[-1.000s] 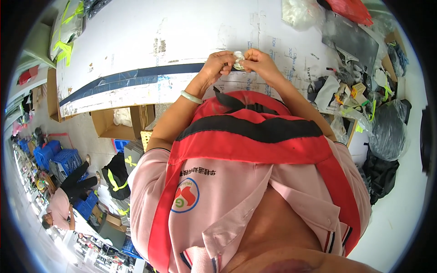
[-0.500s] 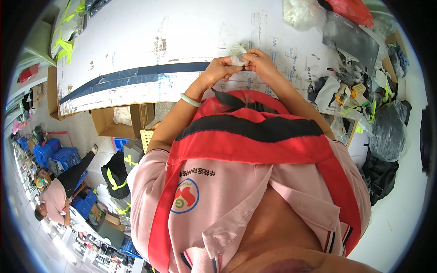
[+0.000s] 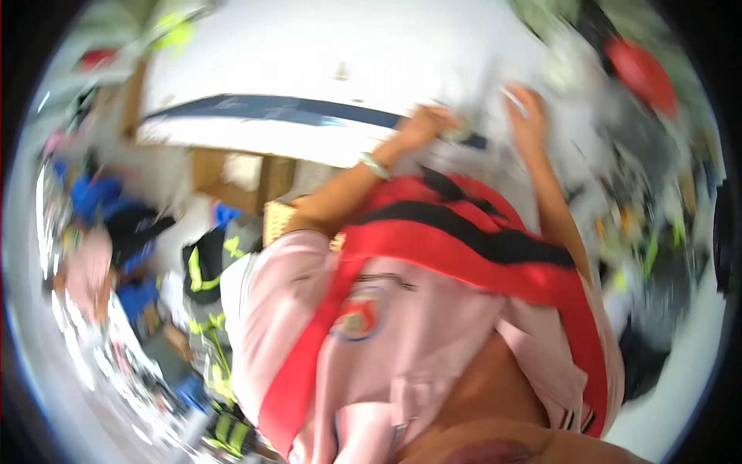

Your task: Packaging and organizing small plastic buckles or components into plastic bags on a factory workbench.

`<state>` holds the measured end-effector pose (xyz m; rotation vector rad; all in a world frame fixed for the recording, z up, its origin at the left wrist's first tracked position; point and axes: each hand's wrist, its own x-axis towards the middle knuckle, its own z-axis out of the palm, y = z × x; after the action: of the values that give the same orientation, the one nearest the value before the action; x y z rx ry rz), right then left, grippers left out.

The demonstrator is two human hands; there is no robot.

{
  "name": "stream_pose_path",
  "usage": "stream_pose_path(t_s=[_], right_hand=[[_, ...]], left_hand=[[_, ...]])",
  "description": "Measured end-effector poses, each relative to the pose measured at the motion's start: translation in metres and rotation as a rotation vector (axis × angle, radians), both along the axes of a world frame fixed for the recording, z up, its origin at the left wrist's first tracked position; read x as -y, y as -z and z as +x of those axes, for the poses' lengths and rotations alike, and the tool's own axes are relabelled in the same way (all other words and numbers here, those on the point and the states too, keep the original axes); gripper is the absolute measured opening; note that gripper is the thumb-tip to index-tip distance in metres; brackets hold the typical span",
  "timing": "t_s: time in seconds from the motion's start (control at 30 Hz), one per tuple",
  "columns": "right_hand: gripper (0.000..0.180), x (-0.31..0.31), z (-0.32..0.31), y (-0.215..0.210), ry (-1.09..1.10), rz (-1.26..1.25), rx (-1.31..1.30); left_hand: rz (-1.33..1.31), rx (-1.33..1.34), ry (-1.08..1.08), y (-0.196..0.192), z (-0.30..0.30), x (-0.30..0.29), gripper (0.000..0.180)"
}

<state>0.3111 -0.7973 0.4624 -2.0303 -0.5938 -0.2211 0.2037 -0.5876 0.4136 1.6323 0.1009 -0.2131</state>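
The whole picture is smeared by motion. My left hand is curled at the near edge of the white table, by the dark blue strip; a pale band sits on its wrist. My right hand is raised further right, apart from the left, with a small pale object pinched at its fingertips. Blur hides whether the left hand holds anything. My pink shirt and red-and-black vest fill the lower middle.
A red thing and dark bags lie on the table's right side. Cardboard boxes stand under the table. Blue crates and black and yellow-green bundles are on the floor to the left.
My hands were together on a small pale object at the table edge; now they are apart, the right one raised. The view has swung and gone blurry.
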Motion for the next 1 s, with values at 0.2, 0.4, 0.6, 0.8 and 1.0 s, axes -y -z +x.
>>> stream_pose_path(t_s=[0.2,0.4,0.6,0.8,1.0], right_hand=[[0.019,-0.013,-0.032,0.046,-0.337,-0.074,-0.618],[0.01,-0.038,-0.042,0.051,-0.368,0.018,-0.755],[0.003,-0.044,-0.043,0.076,-0.53,-0.059,-0.818],[0.005,-0.037,-0.041,0.07,-0.46,-0.063,-0.789],[0.009,-0.037,-0.044,0.048,-0.42,-0.029,-0.918]], left_hand=[[0.138,0.175,-0.013,0.021,0.006,0.005,0.01],[0.055,0.031,-0.2,0.011,-0.02,-0.004,0.012],[0.08,0.027,-0.24,0.012,-0.034,-0.011,0.013],[0.062,0.075,-0.243,0.028,-0.033,-0.017,0.013],[0.09,0.111,-0.192,0.035,-0.027,-0.011,0.012]])
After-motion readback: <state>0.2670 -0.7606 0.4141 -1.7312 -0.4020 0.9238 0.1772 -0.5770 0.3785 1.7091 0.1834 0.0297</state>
